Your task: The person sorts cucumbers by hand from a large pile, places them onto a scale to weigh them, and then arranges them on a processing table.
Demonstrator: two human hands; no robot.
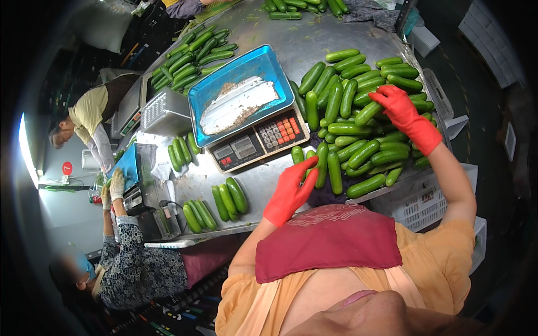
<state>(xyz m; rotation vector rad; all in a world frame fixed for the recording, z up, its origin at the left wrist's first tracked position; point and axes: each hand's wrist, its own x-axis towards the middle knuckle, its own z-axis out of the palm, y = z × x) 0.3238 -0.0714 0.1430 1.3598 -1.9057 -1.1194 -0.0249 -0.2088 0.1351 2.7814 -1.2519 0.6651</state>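
My right hand (397,109), in a red rubber glove, is over a large pile of green cucumbers (372,155) on the right of the metal table. Its fingers close on the end of one cucumber (368,114) at the top of the pile. The left hand (292,189), gloved alike, is at the pile's near left edge. Its fingers are spread beside a short upright row of cucumbers (322,164), one partly hidden behind them. Left of the pile stands a digital scale (258,140) with a blue tray (241,92) that has a worn, dirty white patch.
Cucumbers in threes (229,199) (199,216) lie along the table's near edge. Behind the scale are a plastic basket (165,112) and another cucumber heap (189,59). Two co-workers bend over at left, one in white gloves (117,185). A white crate (420,206) stands below the table.
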